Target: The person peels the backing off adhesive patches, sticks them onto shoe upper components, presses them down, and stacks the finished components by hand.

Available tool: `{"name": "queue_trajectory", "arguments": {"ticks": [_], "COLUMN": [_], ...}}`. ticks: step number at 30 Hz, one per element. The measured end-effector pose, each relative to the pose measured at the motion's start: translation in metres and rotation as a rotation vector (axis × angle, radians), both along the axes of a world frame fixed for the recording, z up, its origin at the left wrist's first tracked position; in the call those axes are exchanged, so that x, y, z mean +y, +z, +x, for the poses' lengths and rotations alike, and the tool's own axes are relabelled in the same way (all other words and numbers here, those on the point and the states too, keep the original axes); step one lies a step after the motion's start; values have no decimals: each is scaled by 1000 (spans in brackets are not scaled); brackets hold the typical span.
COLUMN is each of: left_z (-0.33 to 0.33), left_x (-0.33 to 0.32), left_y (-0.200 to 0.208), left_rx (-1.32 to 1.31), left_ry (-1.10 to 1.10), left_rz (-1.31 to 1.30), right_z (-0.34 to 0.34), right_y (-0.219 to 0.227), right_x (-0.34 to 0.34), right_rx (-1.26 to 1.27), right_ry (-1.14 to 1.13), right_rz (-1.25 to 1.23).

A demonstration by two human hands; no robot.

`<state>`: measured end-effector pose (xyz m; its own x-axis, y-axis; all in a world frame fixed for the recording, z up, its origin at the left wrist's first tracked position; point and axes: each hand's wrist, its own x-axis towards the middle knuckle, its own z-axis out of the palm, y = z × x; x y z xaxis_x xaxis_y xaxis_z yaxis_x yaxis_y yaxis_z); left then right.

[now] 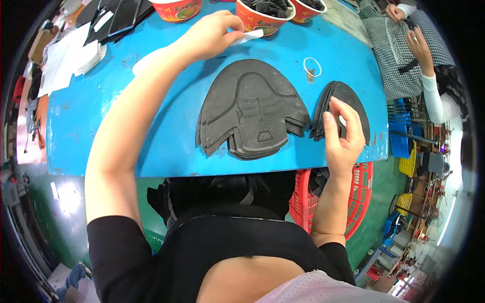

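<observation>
Reaching across the table, my left hand (214, 38) is closed on a white paper strip (248, 37) beside the middle paper tub (262, 20). In front of me lies a stack of dark grey, dome-shaped cut pieces (252, 108) with stitched lines on top and notched lower corners. To its right sits a smaller stack of dark, rounded pieces (351, 96). Over this smaller stack's near side, my right hand (346, 141) has thumb and forefinger curled together in a pinch. A small white patch shows inside its finger loop; anything between the fingertips is too small to make out.
A white ring (312, 66) lies on the blue table (91, 126). Papers (63, 60) and a dark phone (125, 16) are at the far left. More tubs (177, 9) stand at the back. A red basket (358, 202) is below the edge; another person's hand (419, 45) is at right.
</observation>
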<state>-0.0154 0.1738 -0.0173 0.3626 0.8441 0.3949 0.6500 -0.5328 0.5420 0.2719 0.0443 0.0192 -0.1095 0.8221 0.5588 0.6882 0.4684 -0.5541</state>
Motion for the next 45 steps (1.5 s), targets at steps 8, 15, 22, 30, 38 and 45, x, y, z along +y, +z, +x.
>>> {"name": "queue_trajectory", "arguments": {"ticks": [8,15,22,30,38,45], "left_z": [17,41,47,57,54,69], "left_x": [-110,-143,-137,-133,-143,-141], "left_y": [31,38,38,48,44,53], "left_rx": [-761,-1012,-924,-673,-557,-334], "left_ry": [-456,-198,-79,-118,-137,156], "left_rz": [-715,-816,-721,-610,-533,432], "right_z": [-61,-72,-73,-50,-42,-48], "right_y": [34,24,18,30,6,10], "right_x": [12,3,1,12,-3,-4], "right_rx": [569,731,869,718,891,987], "right_ry": [423,358,284,367,364,243], "right_rz": [-310,-626,-531,-623,-709,-459]}}
